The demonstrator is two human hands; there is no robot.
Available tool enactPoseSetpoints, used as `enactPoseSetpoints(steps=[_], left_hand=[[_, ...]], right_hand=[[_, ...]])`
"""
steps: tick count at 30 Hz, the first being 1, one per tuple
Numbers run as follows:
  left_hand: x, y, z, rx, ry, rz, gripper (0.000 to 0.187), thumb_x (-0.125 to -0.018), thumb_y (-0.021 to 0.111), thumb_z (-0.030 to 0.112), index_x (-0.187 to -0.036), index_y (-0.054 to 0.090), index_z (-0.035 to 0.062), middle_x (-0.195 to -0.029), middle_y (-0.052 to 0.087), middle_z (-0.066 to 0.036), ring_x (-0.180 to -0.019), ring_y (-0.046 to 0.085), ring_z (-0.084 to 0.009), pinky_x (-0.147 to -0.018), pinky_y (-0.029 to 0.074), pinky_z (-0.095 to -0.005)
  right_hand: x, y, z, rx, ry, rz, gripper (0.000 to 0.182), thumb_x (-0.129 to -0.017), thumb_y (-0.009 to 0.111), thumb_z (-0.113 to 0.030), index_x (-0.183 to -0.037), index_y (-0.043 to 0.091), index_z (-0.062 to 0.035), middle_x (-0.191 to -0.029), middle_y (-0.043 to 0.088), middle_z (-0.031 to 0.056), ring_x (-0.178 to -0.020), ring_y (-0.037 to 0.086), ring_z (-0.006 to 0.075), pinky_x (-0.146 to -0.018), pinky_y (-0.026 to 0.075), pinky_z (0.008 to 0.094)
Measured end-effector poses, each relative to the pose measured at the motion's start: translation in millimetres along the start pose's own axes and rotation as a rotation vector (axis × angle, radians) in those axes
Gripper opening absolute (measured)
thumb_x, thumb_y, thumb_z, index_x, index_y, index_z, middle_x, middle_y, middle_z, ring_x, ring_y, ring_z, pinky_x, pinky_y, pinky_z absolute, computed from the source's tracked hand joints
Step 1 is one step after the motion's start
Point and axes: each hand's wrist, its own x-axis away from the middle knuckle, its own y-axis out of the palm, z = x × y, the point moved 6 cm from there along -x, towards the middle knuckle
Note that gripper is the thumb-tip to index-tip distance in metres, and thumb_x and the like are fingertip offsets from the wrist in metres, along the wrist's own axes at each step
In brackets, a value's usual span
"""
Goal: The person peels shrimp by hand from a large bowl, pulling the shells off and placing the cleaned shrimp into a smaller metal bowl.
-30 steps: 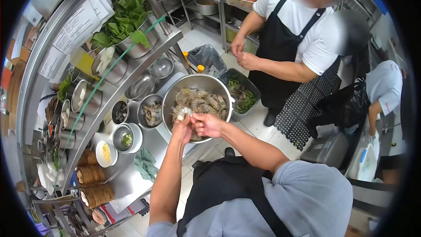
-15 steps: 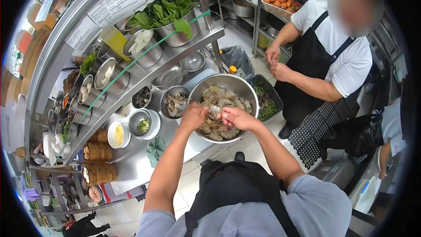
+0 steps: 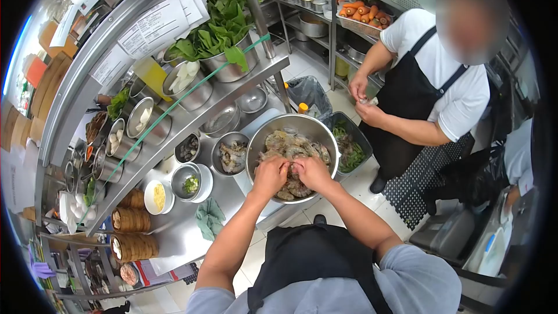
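Note:
Over a large steel bowl point(image 3: 256, 139) heaped with raw grey-brown shrimp point(image 3: 296, 141), my two hands meet near its front side. My left hand point(image 3: 271, 175) has its fingers bent and pinched together. Facing it, my right hand point(image 3: 313, 172) is also closed, its fingertips almost touching the left ones. Both grip a shrimp, mostly hidden behind my fingers. To the left of the large bowl, a smaller metal bowl point(image 3: 231, 152) contains more shrimp pieces.
A co-worker point(image 3: 407, 90) stands at the right, handling something small. Beside the large bowl is a dark bin point(image 3: 356, 154) with greens. On the counter are a green cloth point(image 3: 209, 214), bowls and bamboo steamers point(image 3: 135, 245). A metal shelf point(image 3: 200, 113) with pots overhangs the left.
My hands have moved slightly down and closer together, and the shrimp between them is now mostly covered. The camera view has shifted a little. A pale piece now shows in the co-worker's hands.

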Motion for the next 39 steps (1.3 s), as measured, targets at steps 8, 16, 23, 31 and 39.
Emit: enactPoseSetpoints(steps=[8, 16, 23, 31, 39], left_hand=[[16.7, 13.7, -44.9, 0.324, -0.439, 0.017, 0.012, -0.086, 0.062, 0.008, -0.087, 0.069, -0.0024, -0.077, 0.07, -0.012, -0.067, 0.066, -0.0207, -0.064, 0.049, -0.0311], [35.4, 23.4, -71.1, 1.368, -0.91, -0.398, 0.008, -0.093, 0.063, 0.009, -0.099, 0.064, 0.0044, -0.079, 0.063, -0.002, -0.065, 0.057, -0.0085, -0.058, 0.047, -0.0219], [29.7, 26.7, -69.6, 1.115, -0.76, -0.511, 0.014, -0.094, 0.063, 0.017, -0.1, 0.066, 0.0047, -0.081, 0.066, -0.001, -0.064, 0.057, -0.0084, -0.058, 0.047, -0.0231], [9.4, 14.3, -43.2, 0.439, -0.671, -0.377, 0.025, -0.091, 0.065, 0.025, -0.1, 0.073, 0.0027, -0.078, 0.071, -0.009, -0.061, 0.059, -0.0145, -0.059, 0.05, -0.0311], [6.5, 14.8, -40.0, -0.372, -0.433, -0.382, 0.03, -0.09, 0.05, 0.022, -0.102, 0.071, 0.0051, -0.102, 0.07, -0.02, -0.096, 0.067, -0.0399, -0.086, 0.052, -0.0508]], right_hand=[[5.6, 25.0, 0.9, 0.057, -0.084, 0.015, 0.017, -0.085, 0.065, -0.021, -0.092, 0.067, -0.0057, -0.083, 0.062, 0.0134, -0.082, 0.063, 0.0371, -0.069, 0.049, 0.0471], [-2.1, 24.1, 2.9, -0.109, -0.35, -0.139, 0.024, -0.091, 0.062, -0.021, -0.108, 0.066, -0.0047, -0.085, 0.059, 0.0125, -0.078, 0.061, 0.0347, -0.068, 0.048, 0.0447], [2.9, 44.1, 33.3, -0.765, 0.318, -0.551, 0.026, -0.1, 0.056, -0.024, -0.105, 0.066, -0.0005, -0.072, 0.056, -0.0021, -0.071, 0.053, 0.0123, -0.069, 0.045, 0.0312], [9.7, 45.7, 14.1, -0.391, 0.174, -0.385, 0.026, -0.096, 0.06, -0.026, -0.1, 0.07, -0.0022, -0.076, 0.064, 0.0069, -0.069, 0.053, 0.0103, -0.067, 0.046, 0.0288], [-0.5, -42.5, 32.2, 0.035, 0.064, 0.124, 0.013, -0.086, 0.062, -0.018, -0.092, 0.07, -0.0087, -0.093, 0.066, 0.0152, -0.085, 0.064, 0.0379, -0.079, 0.051, 0.0432]])
